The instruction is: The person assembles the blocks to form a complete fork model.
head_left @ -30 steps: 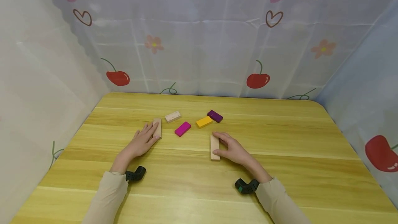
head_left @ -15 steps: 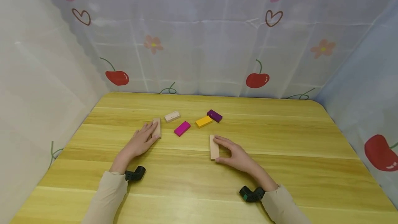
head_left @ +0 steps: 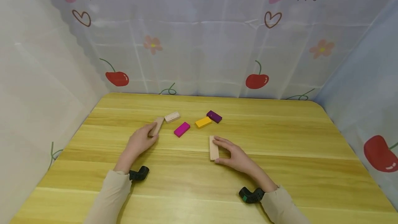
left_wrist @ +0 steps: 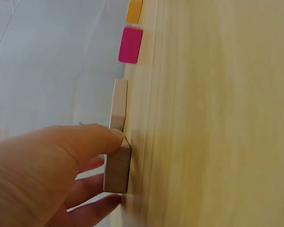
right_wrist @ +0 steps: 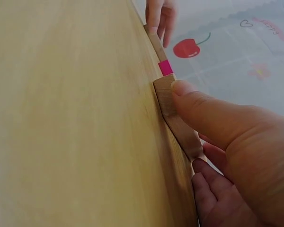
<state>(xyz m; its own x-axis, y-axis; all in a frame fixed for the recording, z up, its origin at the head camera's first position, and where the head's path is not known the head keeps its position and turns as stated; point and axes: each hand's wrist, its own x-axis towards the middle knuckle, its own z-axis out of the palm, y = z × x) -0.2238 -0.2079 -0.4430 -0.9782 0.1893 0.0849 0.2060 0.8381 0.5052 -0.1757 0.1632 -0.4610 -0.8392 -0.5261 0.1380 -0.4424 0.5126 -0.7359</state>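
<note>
At the left of the head view my left hand (head_left: 141, 141) grips a plain wooden block (head_left: 158, 126), with the thumb near one end and the fingers along its far side. That block (left_wrist: 117, 170) lies flat on the table in the left wrist view. Right of centre, my right hand (head_left: 237, 156) holds a second plain wooden block (head_left: 213, 149) between thumb and fingers. Its thumb presses the end of this block (right_wrist: 166, 97) in the right wrist view. A shorter pale block (head_left: 172, 117) lies just beyond the left one.
Between the hands lie a magenta block (head_left: 181, 129) and a yellow block (head_left: 203, 122). A purple block (head_left: 214, 116) sits behind the yellow one, close to it. The wood-grain table (head_left: 192, 186) ends at a printed curtain (head_left: 199, 44).
My left hand has gone from lying flat over its block to gripping it, and the block has turned clockwise. The right thumb has slid to its block's near end.
</note>
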